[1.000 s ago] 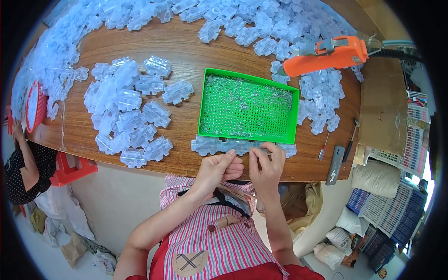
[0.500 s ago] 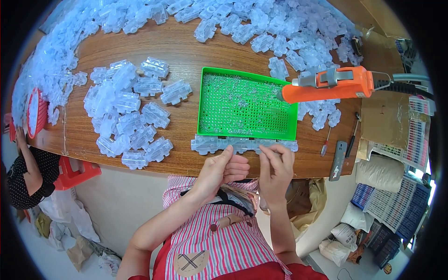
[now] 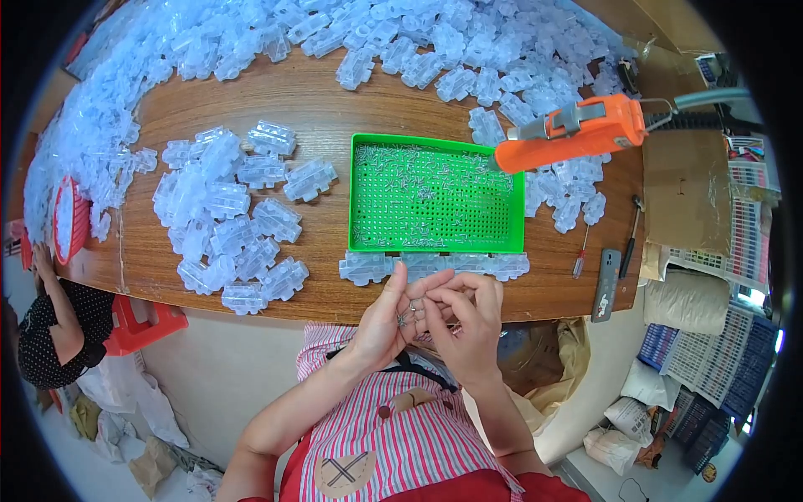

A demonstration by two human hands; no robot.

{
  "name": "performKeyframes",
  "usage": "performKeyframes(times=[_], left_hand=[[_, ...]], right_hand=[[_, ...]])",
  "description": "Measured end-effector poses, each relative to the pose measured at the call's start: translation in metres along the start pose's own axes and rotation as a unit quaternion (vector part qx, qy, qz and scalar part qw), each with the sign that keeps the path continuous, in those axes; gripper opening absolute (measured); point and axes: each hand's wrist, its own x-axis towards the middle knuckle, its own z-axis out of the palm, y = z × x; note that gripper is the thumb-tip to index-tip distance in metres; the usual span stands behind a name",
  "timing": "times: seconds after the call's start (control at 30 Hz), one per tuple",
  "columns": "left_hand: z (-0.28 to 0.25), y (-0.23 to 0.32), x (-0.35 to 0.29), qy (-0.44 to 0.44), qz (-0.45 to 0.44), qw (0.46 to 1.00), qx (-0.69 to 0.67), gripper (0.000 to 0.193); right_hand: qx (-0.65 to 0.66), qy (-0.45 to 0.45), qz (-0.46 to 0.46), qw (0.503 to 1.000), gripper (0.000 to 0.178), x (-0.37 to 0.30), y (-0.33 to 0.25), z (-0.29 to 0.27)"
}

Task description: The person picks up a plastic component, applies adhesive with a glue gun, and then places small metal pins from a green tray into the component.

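Observation:
My left hand (image 3: 380, 328) is cupped palm up in front of the table edge, with several small silver screws (image 3: 405, 318) in it. My right hand (image 3: 471, 328) reaches over that palm, fingers bent in a pinch at the left fingers; whatever is between its fingertips is too small to make out. Just beyond both hands lies a row of clear plastic housings (image 3: 363, 268), partly covered by them. Behind the row sits a green perforated tray (image 3: 354, 201) with many loose screws scattered inside. An orange electric screwdriver (image 3: 577, 136) hangs over the tray's right edge.
Loose clear housings (image 3: 227, 201) are heaped left of the tray, and a larger pile (image 3: 468, 33) spans the back. At right lie a small screwdriver (image 3: 580, 261), a dark phone-like device (image 3: 606, 284) and a black-handled tool (image 3: 630, 247). Another person (image 3: 67, 326) works at far left beside a red basket (image 3: 75, 219).
My right hand has moved left from the row of housings to my left palm. The left hand has turned more palm up, showing the screws. The whole view has shifted slightly.

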Motion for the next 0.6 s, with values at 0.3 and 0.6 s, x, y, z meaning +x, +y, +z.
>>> performKeyframes(times=[0.3, 0.6], left_hand=[[0.002, 0.001, 0.009, 0.003, 0.033, 0.998, 0.053, 0.070], [-0.002, -0.006, 0.005, 0.017, 0.031, 0.999, 0.040, 0.065]], right_hand=[[0.024, 0.012, 0.037, 0.999, 0.015, 0.013, -0.001, 0.000], [0.024, 0.037, 0.049, 0.998, 0.013, 0.003, -0.001, 0.008]])
